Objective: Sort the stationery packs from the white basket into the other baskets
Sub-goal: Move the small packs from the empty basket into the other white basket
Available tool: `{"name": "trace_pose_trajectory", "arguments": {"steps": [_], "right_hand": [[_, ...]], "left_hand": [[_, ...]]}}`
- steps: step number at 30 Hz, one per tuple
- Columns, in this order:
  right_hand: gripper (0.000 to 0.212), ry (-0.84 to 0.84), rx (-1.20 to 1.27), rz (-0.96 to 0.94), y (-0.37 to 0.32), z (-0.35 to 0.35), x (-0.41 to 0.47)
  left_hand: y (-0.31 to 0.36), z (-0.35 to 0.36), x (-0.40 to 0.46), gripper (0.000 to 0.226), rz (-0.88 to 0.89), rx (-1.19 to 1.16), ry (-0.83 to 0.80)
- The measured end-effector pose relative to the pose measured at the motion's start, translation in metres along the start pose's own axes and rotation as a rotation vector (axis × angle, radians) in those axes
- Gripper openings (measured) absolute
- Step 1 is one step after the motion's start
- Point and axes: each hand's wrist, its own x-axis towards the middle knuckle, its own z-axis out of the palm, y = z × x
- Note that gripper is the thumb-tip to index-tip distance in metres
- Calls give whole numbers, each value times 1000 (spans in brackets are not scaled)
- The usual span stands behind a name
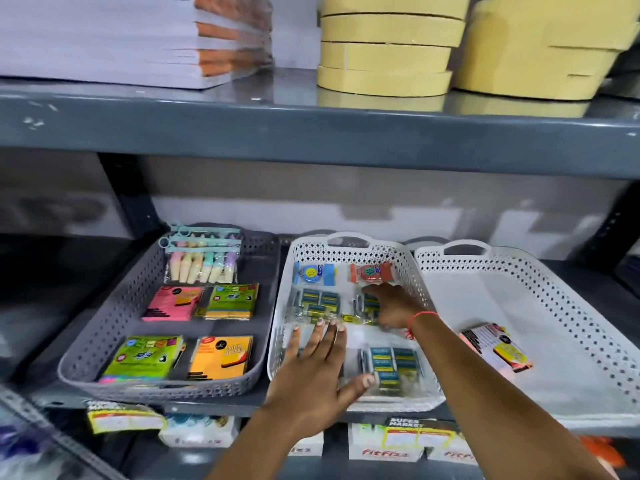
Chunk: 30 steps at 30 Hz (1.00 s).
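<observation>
Shelf: you face a dark grey metal shelf carrying three baskets in a row; the shelf above holds stacked paper at 11 o'clock and tan tape rolls at 1 o'clock.
Grey basket: the grey basket sits at 9 o'clock, with a highlighter pack at its far end and four sticky-note packs in pink, green, green and orange.
Middle basket: the white middle basket holds a blue pack, a red pack and clear packs of blue-yellow boxes, one at its far left and one at its near right.
Right basket: the large white basket at 3 o'clock holds one pink-and-yellow pack near its left wall.
Your left hand: your left hand is spread flat, fingers splayed, over the near part of the middle basket; you grip nothing with it.
Your right hand: your right hand reaches into the middle basket, palm down over a clear pack just below the red one; I cannot tell whether your fingers have closed on it.
Wrist: a red thread circles your right wrist.
</observation>
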Motion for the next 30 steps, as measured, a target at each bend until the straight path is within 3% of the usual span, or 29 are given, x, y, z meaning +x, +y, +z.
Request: {"name": "trace_pose_trajectory", "arguments": {"steps": [7, 10, 13, 15, 17, 23, 26, 30], "right_hand": [[84, 69, 33, -6, 6, 3, -4], [66, 321, 258, -31, 9, -10, -17], [47, 614, 513, 89, 23, -22, -35], [43, 692, 559, 217, 42, -24, -46], [48, 646, 530, 374, 66, -22, -59], [79, 176, 377, 711, 111, 1, -95], [96, 142, 361, 726, 124, 12, -102], [90, 208, 410, 712, 123, 13, -107]], "left_hand": [[2, -1, 1, 106, -19, 3, -46], [14, -4, 6, 86, 7, -20, -82], [40, -5, 18, 101, 129, 0, -51], [57, -4, 26, 105, 205, -7, -39], [75, -3, 35, 107, 277, 0, -46], [104, 2, 54, 98, 360, 76, -87], [106, 5, 57, 92, 351, 88, -101], [105, 9, 56, 90, 330, 104, -99]]}}
